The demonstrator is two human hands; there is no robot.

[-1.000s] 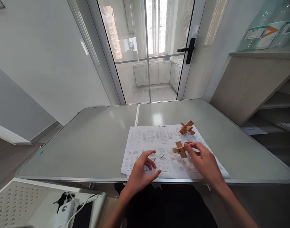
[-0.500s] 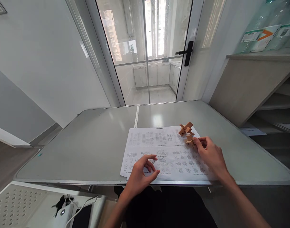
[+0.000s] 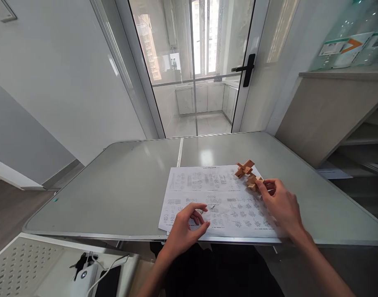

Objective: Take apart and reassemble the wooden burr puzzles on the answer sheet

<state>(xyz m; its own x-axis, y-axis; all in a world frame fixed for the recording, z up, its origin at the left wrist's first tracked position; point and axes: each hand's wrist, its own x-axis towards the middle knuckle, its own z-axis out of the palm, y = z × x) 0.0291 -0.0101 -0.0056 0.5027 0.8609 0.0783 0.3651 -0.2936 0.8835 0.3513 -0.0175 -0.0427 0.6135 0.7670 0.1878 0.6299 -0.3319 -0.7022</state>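
Note:
My right hand (image 3: 280, 202) pinches a small wooden puzzle piece (image 3: 253, 181) between thumb and fingertips at the right side of the printed sheet. Just behind it lie crossed wooden puzzle pieces (image 3: 245, 168), at the sheet's upper right corner; whether the two groups touch, I cannot tell. My left hand (image 3: 189, 225) hovers over the lower left part of the sheet, its thumb and curled fingers apart with nothing between them. The white instruction sheet (image 3: 204, 181) carries rows of small printed diagrams and lies flat on the table.
The grey-green table (image 3: 130, 185) has a metal edge. At the lower left, a white perforated tray (image 3: 28, 264) holds a white power bank (image 3: 85, 278), a dark phone (image 3: 108, 282), keys and a cable. A shelf (image 3: 337, 95) with plastic bottles stands right; a glass door (image 3: 204, 99) is ahead.
The piece in my right hand has turned, showing more of its blocky side. My left hand keeps nearly the same pose. The whole view has shifted slightly.

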